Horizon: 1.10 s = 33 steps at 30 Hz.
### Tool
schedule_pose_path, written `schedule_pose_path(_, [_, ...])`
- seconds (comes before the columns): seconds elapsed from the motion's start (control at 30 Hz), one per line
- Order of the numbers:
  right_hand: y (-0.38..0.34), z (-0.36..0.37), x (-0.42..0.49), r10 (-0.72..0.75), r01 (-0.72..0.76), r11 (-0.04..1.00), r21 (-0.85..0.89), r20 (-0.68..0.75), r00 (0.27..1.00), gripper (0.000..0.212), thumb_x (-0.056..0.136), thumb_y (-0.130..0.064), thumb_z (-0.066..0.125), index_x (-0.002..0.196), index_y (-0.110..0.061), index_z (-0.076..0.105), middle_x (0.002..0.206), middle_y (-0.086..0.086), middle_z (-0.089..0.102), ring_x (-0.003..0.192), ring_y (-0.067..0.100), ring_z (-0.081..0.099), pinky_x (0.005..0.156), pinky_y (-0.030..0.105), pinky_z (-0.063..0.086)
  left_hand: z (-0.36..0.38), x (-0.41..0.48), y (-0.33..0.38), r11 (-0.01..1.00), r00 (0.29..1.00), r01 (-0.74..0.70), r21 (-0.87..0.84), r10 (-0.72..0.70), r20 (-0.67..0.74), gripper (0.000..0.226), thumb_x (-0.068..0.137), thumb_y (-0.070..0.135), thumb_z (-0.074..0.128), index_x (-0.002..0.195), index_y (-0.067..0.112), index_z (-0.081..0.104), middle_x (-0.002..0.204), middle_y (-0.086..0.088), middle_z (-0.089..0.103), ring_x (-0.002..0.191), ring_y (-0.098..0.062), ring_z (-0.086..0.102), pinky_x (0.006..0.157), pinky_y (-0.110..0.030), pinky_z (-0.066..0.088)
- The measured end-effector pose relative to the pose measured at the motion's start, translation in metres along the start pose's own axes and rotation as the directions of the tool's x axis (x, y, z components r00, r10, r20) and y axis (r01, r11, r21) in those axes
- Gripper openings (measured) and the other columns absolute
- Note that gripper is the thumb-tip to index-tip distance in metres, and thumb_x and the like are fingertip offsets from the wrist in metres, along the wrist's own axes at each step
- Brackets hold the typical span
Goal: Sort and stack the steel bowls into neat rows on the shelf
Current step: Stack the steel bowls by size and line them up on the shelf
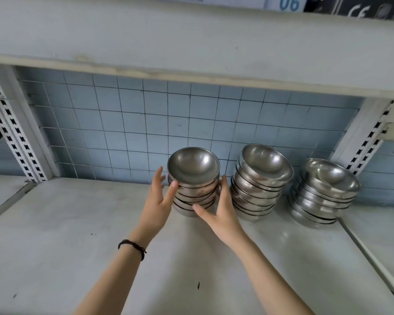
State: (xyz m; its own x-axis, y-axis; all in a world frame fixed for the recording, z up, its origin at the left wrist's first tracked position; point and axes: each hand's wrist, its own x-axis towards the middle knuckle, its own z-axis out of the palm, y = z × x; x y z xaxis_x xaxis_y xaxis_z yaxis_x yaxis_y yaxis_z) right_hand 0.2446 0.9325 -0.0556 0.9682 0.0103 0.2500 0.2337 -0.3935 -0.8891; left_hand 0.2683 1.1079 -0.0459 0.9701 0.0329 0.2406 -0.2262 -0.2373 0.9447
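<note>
Bare forearms reach from the near edge over the pale shelf [77, 223], the left hand [158, 201] and right hand [221, 212] spread open and cupping the left stack of bowls [193, 185] from either side. Both seem to touch its rims, though firm contact is hard to judge. That stack stands upright between the palms, equally near each; the middle stack [257, 185] and right stack [323, 194] lean in line to its right along the far tiled wall [123, 123].
</note>
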Motion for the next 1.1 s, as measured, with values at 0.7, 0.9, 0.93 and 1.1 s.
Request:
schedule_pose_path(0.7, [0.015, -0.199, -0.232, 0.003, -0.027, 0.647, -0.762, -0.033, 0.999, 0.053, 0.099, -0.047, 0.045, 0.148, -0.028, 0.036, 0.144, -0.007, 0.049, 0.125, 0.013, 0.051, 0.091, 0.027, 0.049, 0.126, -0.186, 0.082, 0.367, 0.861, -0.495, 0.788, 0.084, 0.502, 0.059, 0.092, 0.058, 0.043, 0.145, 0.036, 0.034, 0.15, 0.011, 0.037, 0.132, -0.015, 0.041, 0.099, -0.034, 0.039])
schedule_pose_path(0.9, [0.028, -0.3, -0.319, 0.089, -0.178, 0.609, -0.773, -0.156, 0.984, 0.056, 0.098, -0.048, 0.045, 0.149, -0.029, 0.033, 0.143, -0.006, 0.048, 0.125, 0.013, 0.05, 0.089, 0.028, 0.05, 0.235, -0.249, 0.122, 0.407, 0.786, -0.6, 0.688, 0.143, 0.601, 0.061, 0.094, 0.058, 0.039, 0.148, 0.034, 0.027, 0.155, 0.012, 0.029, 0.135, -0.014, 0.04, 0.102, -0.033, 0.041])
schedule_pose_path(0.93, [0.03, -0.315, -0.331, 0.101, -0.204, 0.606, -0.769, -0.18, 0.978, 0.055, 0.099, -0.049, 0.044, 0.149, -0.03, 0.034, 0.141, -0.006, 0.049, 0.124, 0.013, 0.05, 0.087, 0.028, 0.05, 0.252, -0.257, 0.128, 0.418, 0.775, -0.613, 0.671, 0.151, 0.614, 0.06, 0.094, 0.058, 0.039, 0.148, 0.034, 0.027, 0.156, 0.011, 0.028, 0.135, -0.014, 0.04, 0.102, -0.033, 0.042])
schedule_pose_path(1.1, [0.048, -0.379, -0.36, 0.144, -0.309, 0.609, -0.73, -0.282, 0.949, 0.057, 0.099, -0.053, 0.041, 0.15, -0.029, 0.032, 0.146, -0.007, 0.045, 0.131, 0.013, 0.045, 0.09, 0.03, 0.05, 0.33, -0.276, 0.152, 0.463, 0.721, -0.666, 0.585, 0.197, 0.665, 0.059, 0.095, 0.056, 0.038, 0.148, 0.033, 0.028, 0.155, 0.011, 0.029, 0.133, -0.014, 0.042, 0.098, -0.031, 0.042])
